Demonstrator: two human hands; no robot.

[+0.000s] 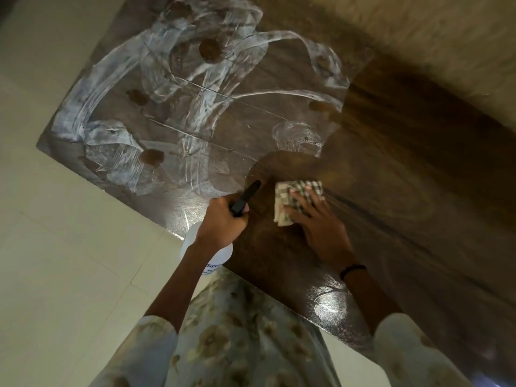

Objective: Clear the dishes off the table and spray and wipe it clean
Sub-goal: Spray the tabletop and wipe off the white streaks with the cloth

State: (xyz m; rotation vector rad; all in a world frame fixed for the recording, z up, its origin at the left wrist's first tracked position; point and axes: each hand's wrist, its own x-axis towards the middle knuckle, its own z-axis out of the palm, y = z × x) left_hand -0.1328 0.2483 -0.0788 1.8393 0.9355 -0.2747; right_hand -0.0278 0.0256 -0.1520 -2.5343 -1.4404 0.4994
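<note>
— On the near edge of the wooden surface (405, 169), what is being worked?

— A checked cloth (296, 201), folded, lies flat on the wood under the right hand (321, 227), whose fingers are spread straight and press it down. Just to its left, the left hand (220, 222) has its grip wrapped round the neck of a white spray bottle (208, 256), black nozzle (248, 195) pointing toward the far side.

— What could go wrong from here?

— Judging by the streaks, plenty of whitish spray film (117, 107) covers the far-left half; if the cloth only pushes it around, smears may dry in place. The bottle hangs at the surface's near-left edge, so a loosened hold would likely drop it on the tiled floor (55, 247).

— Anything in the way?

— No dishes show on the wood. Several brown blotches (209, 50) sit among the streaks, far left; whether stains or bare patches cannot be told. A floral garment (245, 331) fills the near foreground.
</note>
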